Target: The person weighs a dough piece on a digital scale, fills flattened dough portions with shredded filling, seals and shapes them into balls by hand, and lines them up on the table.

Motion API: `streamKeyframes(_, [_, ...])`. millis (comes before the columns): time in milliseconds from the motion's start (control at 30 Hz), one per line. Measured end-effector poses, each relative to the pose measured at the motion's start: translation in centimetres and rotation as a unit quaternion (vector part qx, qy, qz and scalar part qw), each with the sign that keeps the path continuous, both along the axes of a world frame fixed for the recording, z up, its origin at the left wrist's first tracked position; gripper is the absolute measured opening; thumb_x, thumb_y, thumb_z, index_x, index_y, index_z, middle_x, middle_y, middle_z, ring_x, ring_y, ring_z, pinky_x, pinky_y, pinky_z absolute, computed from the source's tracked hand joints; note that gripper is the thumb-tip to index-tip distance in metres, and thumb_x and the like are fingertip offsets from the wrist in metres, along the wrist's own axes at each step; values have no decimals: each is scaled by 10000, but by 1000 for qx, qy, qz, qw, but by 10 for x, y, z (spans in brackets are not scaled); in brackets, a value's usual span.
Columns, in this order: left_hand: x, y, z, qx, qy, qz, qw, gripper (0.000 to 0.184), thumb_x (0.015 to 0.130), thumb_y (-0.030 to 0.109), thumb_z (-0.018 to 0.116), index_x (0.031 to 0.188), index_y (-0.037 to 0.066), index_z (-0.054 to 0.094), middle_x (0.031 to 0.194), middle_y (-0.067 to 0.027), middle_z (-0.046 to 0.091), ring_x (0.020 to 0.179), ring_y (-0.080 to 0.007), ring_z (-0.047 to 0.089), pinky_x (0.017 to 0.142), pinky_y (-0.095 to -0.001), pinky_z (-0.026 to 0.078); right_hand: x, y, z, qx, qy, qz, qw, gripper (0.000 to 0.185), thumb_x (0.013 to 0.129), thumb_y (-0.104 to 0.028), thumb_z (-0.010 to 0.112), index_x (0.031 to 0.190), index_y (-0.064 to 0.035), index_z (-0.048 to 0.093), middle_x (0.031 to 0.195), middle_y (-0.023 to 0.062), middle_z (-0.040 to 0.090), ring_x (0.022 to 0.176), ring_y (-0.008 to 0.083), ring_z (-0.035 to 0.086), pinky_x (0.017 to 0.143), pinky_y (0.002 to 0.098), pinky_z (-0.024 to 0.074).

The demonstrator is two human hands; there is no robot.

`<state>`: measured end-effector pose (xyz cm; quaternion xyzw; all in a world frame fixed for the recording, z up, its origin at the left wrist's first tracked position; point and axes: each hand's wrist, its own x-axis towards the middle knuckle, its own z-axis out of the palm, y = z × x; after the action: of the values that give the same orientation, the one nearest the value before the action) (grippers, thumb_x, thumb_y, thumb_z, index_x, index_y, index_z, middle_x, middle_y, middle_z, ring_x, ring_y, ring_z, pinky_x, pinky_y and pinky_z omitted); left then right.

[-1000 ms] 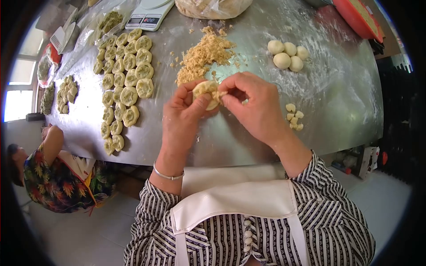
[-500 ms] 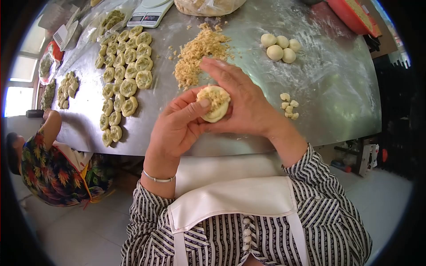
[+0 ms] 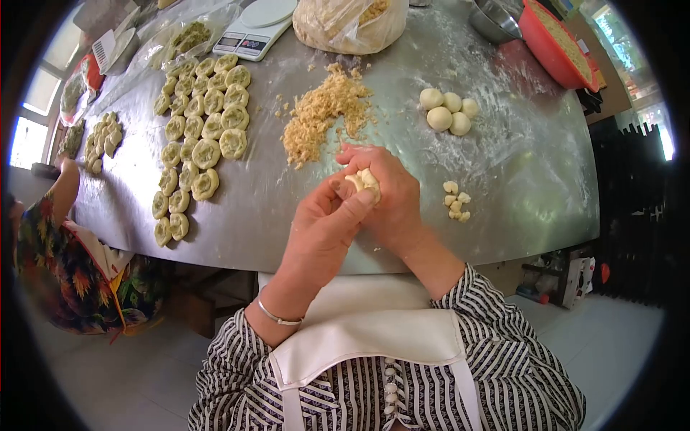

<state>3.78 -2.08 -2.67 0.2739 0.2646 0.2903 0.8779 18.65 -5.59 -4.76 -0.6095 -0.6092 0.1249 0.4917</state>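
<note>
Between my two hands is a small piece of filled dough [image 3: 368, 179], its edge gathered up and partly hiding the filling. My left hand [image 3: 327, 223] pinches the gathered edge with thumb and fingers. Around the far side and underneath, my right hand [image 3: 395, 194] cups the same dough, fingers curled. Just beyond them lies a loose heap of crumbly tan filling [image 3: 323, 108]. Smooth round dough balls [image 3: 449, 111] sit to the right on floured steel, and a cluster of small dough bits [image 3: 456, 201] is nearer me.
Rows of flattened, dimpled dough pieces [image 3: 205, 153] cover the table's left part. At the back stand a digital scale [image 3: 248, 43], a plastic bag of filling [image 3: 345, 32], a metal bowl [image 3: 496, 21] and a red basin [image 3: 535, 43]. A co-worker in a floral top [image 3: 79, 287] is at the left.
The dough's edge, open and round with filling showing before, is now drawn together over it. My right fingers have curled in around it. The camera view has shifted slightly.
</note>
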Motion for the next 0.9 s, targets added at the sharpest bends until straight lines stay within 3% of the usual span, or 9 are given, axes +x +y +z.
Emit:
streamKeyframes(67, [2, 4, -12, 3, 14, 29, 999, 428, 1037, 119, 715, 1427, -24, 611, 1134, -19, 706, 1008, -89, 656, 867, -225, 517, -6, 1, 4, -4, -2, -11, 1000, 529, 819, -169, 867, 1295, -99, 648, 1318, 139, 706, 1291, 336, 666, 1052, 433, 553])
streamKeyframes(133, [9, 5, 14, -27, 35, 61, 997, 401, 1035, 108, 712, 1405, -24, 632, 1104, -18, 719, 991, -83, 661, 837, -204, 513, -5, -1, 19, -5, 14, -16, 1000, 637, 797, -178, 881, 1373, -106, 619, 1375, 135, 682, 1308, 334, 647, 1067, 436, 543])
streamKeyframes(233, [3, 8, 3, 56, 52, 16, 997, 374, 1030, 87, 701, 1383, -22, 640, 1126, -28, 721, 988, -87, 664, 820, -216, 523, 7, 2, 27, -2, -57, 15, 998, 684, 791, -173, 881, 1421, -113, 621, 1453, 121, 644, 1338, 332, 618, 1095, 446, 524])
streamKeyframes(333, [3, 7, -2, 240, 179, -2, 954, 382, 1025, 60, 679, 1396, -16, 625, 1209, -53, 715, 1033, -98, 679, 837, -243, 545, 15, 6, 21, 14, -134, 42, 990, 634, 795, -205, 861, 1389, -129, 653, 1483, 115, 626, 1344, 336, 605, 1118, 488, 494])
streamKeyframes(433, [5, 9, 2, 170, 107, 17, 979, 380, 1029, 19, 626, 1404, -34, 598, 1234, -85, 700, 1099, -145, 704, 927, -292, 581, 18, 7, 15, 35, -133, 56, 989, 556, 812, -237, 844, 1336, -136, 688, 1467, 104, 639, 1353, 334, 600, 1138, 512, 473])
streamKeyframes(533, [5, 11, 15, -35, -48, 6, 998, 454, 1039, 53, 658, 1476, -19, 557, 1224, -59, 694, 1036, -98, 676, 867, -237, 535, 19, 10, 7, 65, -136, 52, 987, 516, 821, -246, 840, 1307, -139, 703, 1444, 91, 658, 1362, 329, 596, 1140, 513, 472])
streamKeyframes(733, [6, 3, 2, 9, 7, 6, 1000, 524, 1061, 39, 638, 1557, -19, 479, 1258, -60, 693, 1146, -143, 669, 962, -302, 544, 10, 3, 18, 44, -59, 24, 997, 534, 827, -255, 845, 1335, -156, 712, 1446, 101, 653, 1349, 337, 601, 1110, 500, 496])
streamKeyframes(833, [9, 3, 31, -138, -76, 7, 988, 532, 1058, 21, 633, 1569, 6, 485, 1239, -39, 689, 1136, -117, 652, 942, -281, 524, 12, -1, 21, 59, -72, 10, 996, 570, 821, -268, 853, 1367, -191, 708, 1451, 110, 648, 1333, 354, 605, 1077, 485, 514])
streamKeyframes(900, [8, 1, 18, -94, -57, -9, 994, 566, 1043, -2, 636, 1580, 18, 461, 1225, -31, 689, 1127, -109, 650, 928, -269, 518, 13, -2, 22, 68, -92, 4, 993, 572, 819, -252, 865, 1368, -207, 711, 1471, 111, 632, 1333, 350, 599, 1051, 462, 535])
